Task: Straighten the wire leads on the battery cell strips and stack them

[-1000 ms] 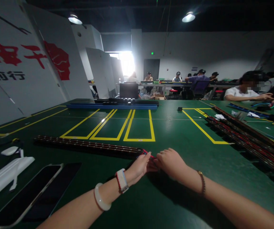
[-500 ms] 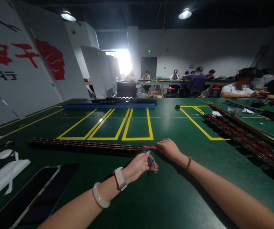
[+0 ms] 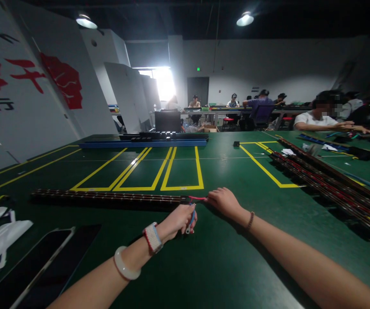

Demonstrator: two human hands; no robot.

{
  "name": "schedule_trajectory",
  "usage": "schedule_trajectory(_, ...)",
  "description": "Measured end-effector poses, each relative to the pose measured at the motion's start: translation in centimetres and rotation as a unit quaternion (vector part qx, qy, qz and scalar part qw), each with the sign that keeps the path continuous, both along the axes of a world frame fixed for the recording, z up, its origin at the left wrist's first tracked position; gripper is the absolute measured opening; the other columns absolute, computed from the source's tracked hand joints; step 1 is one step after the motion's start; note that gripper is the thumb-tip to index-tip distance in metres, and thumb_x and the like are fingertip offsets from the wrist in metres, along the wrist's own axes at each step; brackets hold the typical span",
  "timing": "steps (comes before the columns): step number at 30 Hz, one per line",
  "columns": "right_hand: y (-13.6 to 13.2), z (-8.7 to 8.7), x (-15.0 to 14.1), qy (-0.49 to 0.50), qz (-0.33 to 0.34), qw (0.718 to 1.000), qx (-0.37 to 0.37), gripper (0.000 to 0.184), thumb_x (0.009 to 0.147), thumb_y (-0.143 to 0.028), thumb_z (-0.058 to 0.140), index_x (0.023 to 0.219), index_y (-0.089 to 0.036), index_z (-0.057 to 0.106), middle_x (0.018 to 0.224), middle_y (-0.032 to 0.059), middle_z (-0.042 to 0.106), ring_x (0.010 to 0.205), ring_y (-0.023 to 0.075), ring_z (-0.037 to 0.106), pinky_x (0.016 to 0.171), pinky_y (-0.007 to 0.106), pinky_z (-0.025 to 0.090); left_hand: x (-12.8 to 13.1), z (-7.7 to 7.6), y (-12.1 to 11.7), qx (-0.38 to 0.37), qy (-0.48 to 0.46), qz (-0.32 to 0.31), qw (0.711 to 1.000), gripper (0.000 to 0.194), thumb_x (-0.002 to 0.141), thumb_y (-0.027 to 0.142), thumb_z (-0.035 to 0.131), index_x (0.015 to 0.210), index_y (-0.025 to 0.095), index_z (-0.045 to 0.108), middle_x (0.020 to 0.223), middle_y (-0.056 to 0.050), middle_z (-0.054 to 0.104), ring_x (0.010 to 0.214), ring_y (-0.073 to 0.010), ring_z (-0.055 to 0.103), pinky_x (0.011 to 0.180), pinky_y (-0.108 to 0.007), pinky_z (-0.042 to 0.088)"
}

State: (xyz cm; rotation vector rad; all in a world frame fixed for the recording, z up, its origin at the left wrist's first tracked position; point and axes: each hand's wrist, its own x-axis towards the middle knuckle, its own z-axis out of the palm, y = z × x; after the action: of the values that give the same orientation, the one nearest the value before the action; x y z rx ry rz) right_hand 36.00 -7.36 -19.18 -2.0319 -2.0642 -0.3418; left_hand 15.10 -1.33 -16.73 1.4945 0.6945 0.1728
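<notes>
The strip (image 3: 107, 198) lies crosswise on the near part of the green table (image 3: 243, 257), its right end just by the person's hands. A red wire (image 3: 197, 198) runs from that end; a blue wire (image 3: 191, 218) shows just below it, its start hidden from me by the left hand (image 3: 180, 216).

Beyond the strip, yellow tape (image 3: 181, 188) outlines shapes; farther back lie blue and black bars (image 3: 142, 143). More strips (image 3: 326, 193) slant along the right, well apart from the hands. On the left I see a white object (image 3: 4, 240) and dark panels (image 3: 33, 262). Across the table sits a co-worker (image 3: 315, 120).

The left hand pinches the blue wire between thumb and curled fingers, its metal ring poking out below. The right hand (image 3: 225, 202) has its fingertips pressed together on the red wire's end.
</notes>
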Motion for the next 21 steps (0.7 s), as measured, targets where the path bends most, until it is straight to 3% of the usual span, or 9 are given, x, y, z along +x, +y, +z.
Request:
schedule_trajectory(3, 0.0, 0.1, 0.0, -0.005, -0.004, 1.0, 0.005, 0.038, 0.093, -0.045, 0.041, 0.079, -0.016, 0.061, 0.077, 0.0062, 0.061, 0.073, 0.0151, 0.05, 0.069, 0.028, 0.025, -0.1, -0.2, 0.2, 0.026, 0.008, -0.023, 0.999, 0.048, 0.087, 0.055, 0.04, 0.074, 0.01, 0.052, 0.054, -0.002, 0.052, 0.04, -0.0069, 0.047, 0.037, -0.015, 0.029)
schedule_trajectory(8, -1.0, 0.9, -1.2, 0.042, 0.027, 0.998, 0.031, 0.035, 0.091, -0.048, 0.043, 0.099, -0.02, 0.063, 0.094, 0.0067, 0.06, 0.088, 0.0176, 0.049, 0.08, 0.031, 0.029, 0.2, -1.9, 0.4, 0.011, -0.01, -0.02, 1.0, 0.062, 0.08, 0.066, 0.04, 0.086, 0.006, 0.057, 0.074, -0.015, 0.065, 0.056, -0.0173, 0.063, 0.044, -0.022, 0.043)
schedule_trajectory(12, -1.9, 1.0, -3.0, 0.105, 0.05, 0.993, 0.029, 0.063, 0.076, -0.065, 0.055, 0.119, -0.019, 0.055, 0.11, 0.0101, 0.055, 0.101, 0.0226, 0.047, 0.09, 0.035, 0.03, 0.4, -2.7, 0.5, 0.023, -0.02, -0.001, 1.0, 0.065, 0.078, 0.07, 0.039, 0.087, 0.008, 0.054, 0.073, -0.016, 0.065, 0.056, -0.0212, 0.064, 0.043, -0.025, 0.045)
schedule_trajectory(14, -2.1, 0.8, -3.7, 0.12, 0.03, 0.992, 0.021, 0.072, 0.067, -0.063, 0.065, 0.121, -0.016, 0.054, 0.11, 0.0115, 0.054, 0.102, 0.0243, 0.046, 0.089, 0.036, 0.031, 0.4, -2.6, 0.5, 0.034, -0.022, -0.003, 0.999, 0.065, 0.08, 0.07, 0.036, 0.085, 0.007, 0.054, 0.072, -0.016, 0.064, 0.055, -0.0213, 0.064, 0.042, -0.025, 0.045)
schedule_trajectory(17, -1.9, 0.9, -4.2, 0.137, -0.003, 0.99, 0.017, 0.05, 0.069, -0.047, 0.07, 0.107, -0.017, 0.06, 0.1, 0.0081, 0.057, 0.094, 0.0205, 0.049, 0.084, 0.033, 0.031, 0.4, -2.3, 0.3, 0.03, -0.023, 0.009, 0.999, 0.062, 0.083, 0.066, 0.034, 0.091, 0.007, 0.053, 0.071, -0.015, 0.063, 0.053, -0.0199, 0.063, 0.043, -0.025, 0.046)
schedule_trajectory(21, -1.4, 1.1, -4.0, 0.114, 0.013, 0.991, 0.062, 0.014, 0.077, -0.026, 0.065, 0.09, -0.02, 0.063, 0.085, 0.0023, 0.059, 0.083, 0.0153, 0.048, 0.076, 0.03, 0.028, 0.3, -1.9, 0.1, 0.007, -0.028, 0.031, 0.999, 0.06, 0.085, 0.062, 0.037, 0.104, 0.007, 0.048, 0.069, -0.012, 0.062, 0.053, -0.0197, 0.063, 0.043, -0.025, 0.045)
